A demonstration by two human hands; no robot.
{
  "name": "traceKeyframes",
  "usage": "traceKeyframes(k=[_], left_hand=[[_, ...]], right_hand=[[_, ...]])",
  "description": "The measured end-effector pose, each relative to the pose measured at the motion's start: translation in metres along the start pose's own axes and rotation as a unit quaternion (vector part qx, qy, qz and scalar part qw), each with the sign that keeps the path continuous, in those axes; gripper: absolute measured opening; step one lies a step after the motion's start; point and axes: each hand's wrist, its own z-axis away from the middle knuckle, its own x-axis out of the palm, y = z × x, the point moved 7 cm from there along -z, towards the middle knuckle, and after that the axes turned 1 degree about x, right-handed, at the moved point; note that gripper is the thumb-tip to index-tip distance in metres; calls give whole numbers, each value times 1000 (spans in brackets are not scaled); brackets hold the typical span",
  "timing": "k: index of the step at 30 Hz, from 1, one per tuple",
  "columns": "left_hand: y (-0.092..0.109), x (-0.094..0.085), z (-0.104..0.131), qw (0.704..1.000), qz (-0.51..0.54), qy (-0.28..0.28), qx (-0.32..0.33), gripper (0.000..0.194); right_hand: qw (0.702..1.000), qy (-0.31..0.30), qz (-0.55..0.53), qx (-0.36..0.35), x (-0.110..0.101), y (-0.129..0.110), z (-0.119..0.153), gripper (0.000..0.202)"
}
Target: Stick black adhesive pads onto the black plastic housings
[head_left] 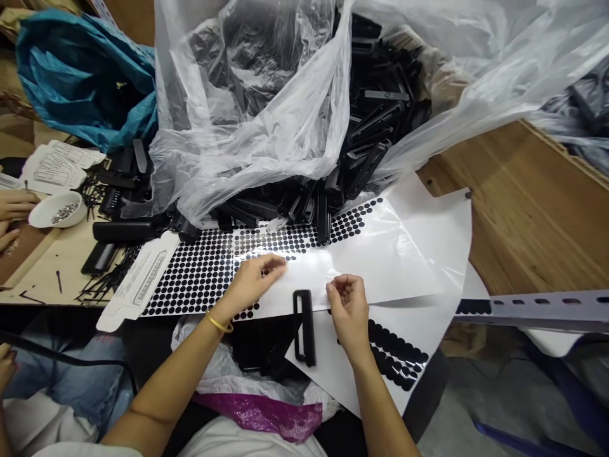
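Note:
My left hand (254,279), with a yellow bracelet at the wrist, is over a white sheet (304,279) bearing rows of black round stickers (190,270). Its thumb and fingertips come close together by the last dots of a row; whatever is between them is too small to name. To its right, my right hand (349,304) has curled fingers and the thumb against the index finger, a pinch whose content I cannot make out. Between the hands, a black plastic frame-shaped part (307,329) with a long slot lies across the sheet's front edge, touched by neither hand.
Clear plastic bags (266,127) and a heap of black plastic parts (375,114) stand behind the sheet. Leftward are a flattened white box (140,282), a white bowl of screws (57,209), a blue bag (85,76) and another person's hand (14,209). More stickers (397,355) lie front right.

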Motion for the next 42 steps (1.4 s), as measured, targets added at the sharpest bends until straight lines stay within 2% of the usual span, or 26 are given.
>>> traceKeyframes(k=[1,3,5,7,9,11,13,15,17,19,21,22,25,26,27,28,30,33,35,37,42], left_hand=[[0,-15,-10,995,-73,69,17,26],[1,-44,-27,956,-223,184,57,37],[-4,-67,-42,908,-333,249,58,40],[-12,-83,-54,885,-385,257,46,34],[-16,-93,-58,882,-395,253,36,27],[-11,-96,-51,888,-380,256,44,22],[0,-91,-37,897,-345,267,68,19],[9,-81,-19,920,-273,269,83,18],[5,-61,-6,962,-137,229,64,22],[-11,-34,-1,988,49,148,8,27],[-29,-7,3,973,204,90,-63,29],[-37,2,3,958,259,78,-94,30],[-51,13,1,918,357,85,-150,30],[-52,13,1,907,380,92,-156,28],[-51,12,1,898,399,98,-159,27],[-50,12,1,889,417,101,-159,25],[-45,13,5,876,445,99,-155,22],[-40,22,12,861,479,81,-148,20],[-40,29,16,857,488,79,-148,20],[-41,35,17,855,489,83,-148,21],[-42,41,14,857,492,71,-134,23]], right_hand=[[1000,1,18,4,-3,3,-2,15],[998,3,66,6,-9,6,-5,11],[993,-4,118,-6,-12,4,-7,7],[986,-28,164,-22,-6,-1,-11,9],[977,-62,203,-37,9,-8,-15,11],[967,-78,239,-48,25,-16,-18,12],[958,-79,271,-54,36,-23,-17,12],[951,-79,292,-62,38,-29,-10,13],[947,-81,306,-61,31,-31,2,14],[940,-84,328,-32,16,-26,16,18],[940,-114,321,1,5,-20,29,20],[943,-151,295,12,5,-17,36,19],[942,-296,155,36,24,-17,49,18],[941,-315,120,38,30,-20,47,18],[945,-309,102,35,35,-23,40,18],[955,-278,104,27,38,-26,29,17],[970,-187,155,0,42,-30,2,18],[947,-112,302,-2,53,-27,-29,11],[923,-112,368,7,61,-21,-40,9],[913,-124,389,4,66,-16,-43,11],[923,-123,363,-20,62,-16,-45,7]])
